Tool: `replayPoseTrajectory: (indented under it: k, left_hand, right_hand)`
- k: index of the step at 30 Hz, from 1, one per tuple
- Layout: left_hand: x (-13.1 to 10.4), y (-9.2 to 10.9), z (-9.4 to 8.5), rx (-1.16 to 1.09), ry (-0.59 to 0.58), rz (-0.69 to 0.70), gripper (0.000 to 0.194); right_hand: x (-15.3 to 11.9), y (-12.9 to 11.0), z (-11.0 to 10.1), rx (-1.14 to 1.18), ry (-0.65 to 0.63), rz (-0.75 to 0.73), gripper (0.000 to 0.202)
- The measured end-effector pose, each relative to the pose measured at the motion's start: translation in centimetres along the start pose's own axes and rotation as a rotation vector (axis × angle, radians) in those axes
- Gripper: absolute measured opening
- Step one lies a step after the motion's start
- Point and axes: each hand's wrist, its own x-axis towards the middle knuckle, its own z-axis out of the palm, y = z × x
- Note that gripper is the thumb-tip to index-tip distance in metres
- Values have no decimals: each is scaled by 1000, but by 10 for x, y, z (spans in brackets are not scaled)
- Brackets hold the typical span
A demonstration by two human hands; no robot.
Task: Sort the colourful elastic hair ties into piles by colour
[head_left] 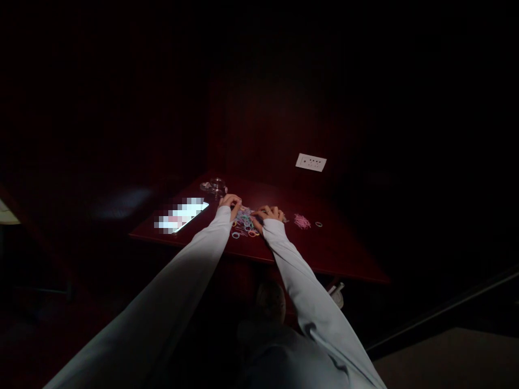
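A mixed pile of small colourful hair ties [244, 219] lies on the dark red table between my hands. My left hand [230, 202] rests at the pile's left edge, its fingers curled in toward the thumb; whatever they may pinch is too small to make out. Over the right side of the pile, my right hand [270, 214] has bent fingers spread apart, thumb and forefinger at the hair ties. To its right sits a separate heap of pink hair ties [302, 221], with a single greenish hair tie [318, 224] beyond it.
On the table's left lies a phone [188, 214] with a bright, partly blurred screen. Clear round containers [217, 186] stand behind my left hand. A white socket plate [311, 162] is on the back panel. The table's front edge [259, 259] runs below my wrists. Surroundings are very dark.
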Motion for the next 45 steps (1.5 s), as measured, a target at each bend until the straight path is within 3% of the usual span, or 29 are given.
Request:
replayPoseTrajectory:
  k: [7, 14, 20, 23, 26, 29, 38, 45]
  left_hand:
    - [1, -5, 2, 29, 27, -26, 20]
    - [1, -11, 3, 54, -61, -46, 12]
    - [-13, 9, 1, 115, -90, -29, 8]
    - [-19, 15, 2, 157, -192, 30, 20]
    - [-20, 13, 3, 197, -283, 56, 32]
    - [-18, 8, 5, 183, -325, 81, 32]
    - [-9, -8, 9, 51, -253, 129, 26]
    - [-6, -9, 13, -19, -172, 135, 29]
  right_hand:
    - [2, 1, -1, 5, 46, 114, 37]
    - [0, -6, -3, 47, -22, -46, 35]
    - [2, 1, -1, 123, 75, 195, 31]
    - [2, 2, -2, 119, 94, 258, 29]
    - [1, 1, -3, 121, 86, 218, 27]
    - [0, 0, -4, 119, 74, 171, 27]
    - [-2, 4, -3, 114, 80, 191, 26]
    - [-1, 5, -4, 122, 62, 215, 26]
